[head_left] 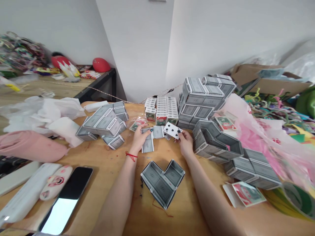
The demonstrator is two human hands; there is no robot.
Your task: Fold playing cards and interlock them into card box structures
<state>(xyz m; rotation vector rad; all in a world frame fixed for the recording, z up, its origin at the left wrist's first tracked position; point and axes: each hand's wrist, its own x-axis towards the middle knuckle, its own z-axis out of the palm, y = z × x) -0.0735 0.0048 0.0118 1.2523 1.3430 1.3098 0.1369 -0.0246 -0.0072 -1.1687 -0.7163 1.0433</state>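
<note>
My right hand (185, 143) pinches a single playing card (172, 130), face up and showing black spades, lifted a little above the wooden table (103, 170). My left hand (140, 137) rests with its fingers closed on a few face-down grey-backed cards (148, 143) lying on the table. More loose cards (158, 131) lie between the two hands. Close to me, between my forearms, stands a heart-shaped open box (162, 183) built from grey-backed cards.
Sealed card packs (161, 110) are stacked behind the hands. Folded card structures sit at the left (104, 124) and right (214, 141), with a taller stack (204, 98) behind. A black phone (67, 198), white plastic bags (49, 113) and pink plastic (258, 137) crowd the sides.
</note>
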